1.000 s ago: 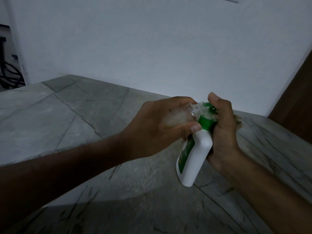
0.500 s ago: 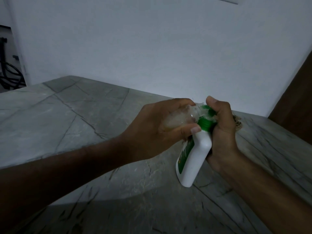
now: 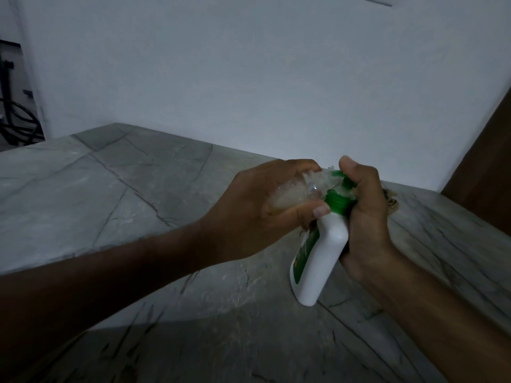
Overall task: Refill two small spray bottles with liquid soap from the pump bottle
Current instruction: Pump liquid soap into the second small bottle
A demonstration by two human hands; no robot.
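Above the grey stone counter [image 3: 110,205], left hand [image 3: 265,214] clasps clear spray bottle [image 3: 293,194]; right hand [image 3: 365,214] grips pump bottle [image 3: 320,258].

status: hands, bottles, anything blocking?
Left hand shut on clear spray bottle, mouth at pump nozzle. Right hand shut on white pump bottle, tilted, thumb above the pump. Stone counter bare nearby.

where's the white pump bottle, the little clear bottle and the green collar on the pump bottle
white pump bottle [image 3: 322,261], head view, on its plain white side
little clear bottle [image 3: 293,192], head view, on its clear body between the fingers
green collar [image 3: 336,203], head view, on its ribbed side
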